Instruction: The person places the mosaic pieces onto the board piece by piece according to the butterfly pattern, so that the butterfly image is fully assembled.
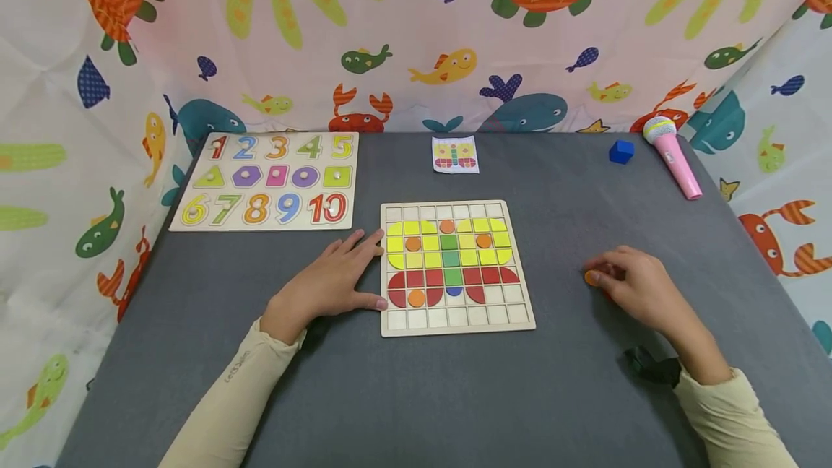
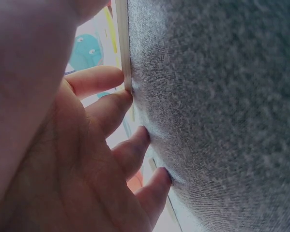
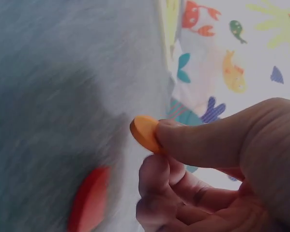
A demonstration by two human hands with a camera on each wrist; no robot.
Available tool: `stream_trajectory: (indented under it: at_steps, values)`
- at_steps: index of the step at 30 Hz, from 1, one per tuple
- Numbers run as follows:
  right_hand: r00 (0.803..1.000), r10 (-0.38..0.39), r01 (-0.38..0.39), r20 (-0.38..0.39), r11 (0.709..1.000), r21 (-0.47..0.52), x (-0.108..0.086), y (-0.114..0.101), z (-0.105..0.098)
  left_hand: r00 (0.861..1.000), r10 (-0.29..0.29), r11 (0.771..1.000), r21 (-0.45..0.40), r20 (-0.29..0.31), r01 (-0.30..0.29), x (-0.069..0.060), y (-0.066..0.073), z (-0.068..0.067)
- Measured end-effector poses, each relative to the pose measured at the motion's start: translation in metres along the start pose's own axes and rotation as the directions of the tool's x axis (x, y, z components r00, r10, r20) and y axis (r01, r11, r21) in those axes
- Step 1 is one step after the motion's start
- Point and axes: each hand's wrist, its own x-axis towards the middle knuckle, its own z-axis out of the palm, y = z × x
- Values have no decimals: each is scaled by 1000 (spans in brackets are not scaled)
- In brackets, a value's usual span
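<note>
A wooden grid board [image 1: 455,320] lies flat in the middle of the table, with yellow, green, red, blue and orange pieces making a butterfly-like pattern. Against its left edge rests my left hand [image 1: 325,284], fingers spread, thumb and fingertips touching the rim. To the right of the board, my right hand [image 1: 640,287] pinches a small orange disc [image 3: 147,133] between thumb and fingers, just over the tabletop. A red quarter-round-looking piece [image 3: 90,200] lies on the cloth below that hand in the right wrist view; the hand mostly hides it in the head view.
At the back left lies a number puzzle [image 1: 263,180]. A small pattern card [image 1: 455,155] sits behind the board. A blue cube [image 1: 621,152] and a pink toy microphone [image 1: 676,157] are at the back right. Dark fabric [image 1: 650,367] hangs by the right wrist.
</note>
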Motion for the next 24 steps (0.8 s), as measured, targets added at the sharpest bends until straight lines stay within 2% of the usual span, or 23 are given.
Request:
stream_trajectory:
  at_steps: [8, 16, 24]
  values:
    - [997, 32, -40, 64, 992, 118, 15, -35, 7, 1000, -6, 1000, 6, 5, 6, 1, 0, -1]
    - [992, -83, 58, 95, 968, 245, 29, -68, 30, 1000, -18, 1000, 8, 21, 18, 1, 0, -1]
    - [981, -132, 90, 139, 959, 270, 37, -85, 49, 1000, -14, 1000, 7, 18, 14, 0, -1, 1]
